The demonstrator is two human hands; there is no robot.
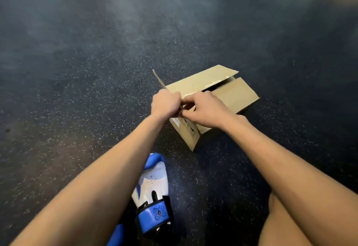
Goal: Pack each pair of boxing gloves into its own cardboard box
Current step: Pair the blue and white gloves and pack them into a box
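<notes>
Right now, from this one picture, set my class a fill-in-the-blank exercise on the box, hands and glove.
1. The cardboard box stands on the dark speckled ___.
2. The boxing glove outside the box is white and ___.
3. The left hand and right hand both grip the ___.
Missing words: floor; blue; box.

Single head-worn wide-angle view — faces forward and steeply down at the speckled floor (81,94), cardboard box (238,94) near centre.
</notes>
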